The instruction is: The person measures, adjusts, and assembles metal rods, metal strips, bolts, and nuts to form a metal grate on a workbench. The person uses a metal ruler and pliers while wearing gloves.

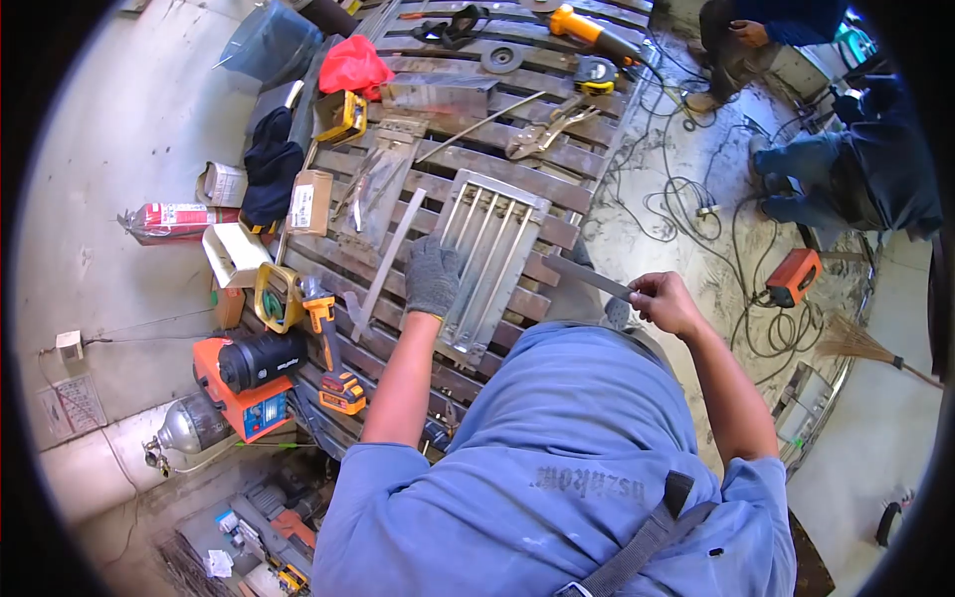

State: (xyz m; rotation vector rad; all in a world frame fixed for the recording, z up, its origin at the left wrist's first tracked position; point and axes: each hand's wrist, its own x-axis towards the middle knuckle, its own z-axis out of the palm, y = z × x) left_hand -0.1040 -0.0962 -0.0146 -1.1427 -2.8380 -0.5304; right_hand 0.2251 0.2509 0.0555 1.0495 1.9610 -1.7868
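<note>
A slatted metal frame (487,254) lies on the slatted work table, its several long bars running lengthwise. My left hand (433,281), in a grey knitted glove, rests flat on the frame's left side with the fingers stretched forward. My bare right hand (665,303) pinches one end of a flat, dark metal strip (589,278) between thumb and fingers. The strip's far end points left, close by the frame's right edge. Left of my gloved hand, a long flat metal bar (390,261) lies across the table slats.
Locking pliers (550,131), a tape measure (595,75) and an angle grinder (594,33) lie farther up the table. A cordless tool (326,328) and an orange machine (239,383) stand left. Cables (686,204) cross the floor at right, near two other people (846,174).
</note>
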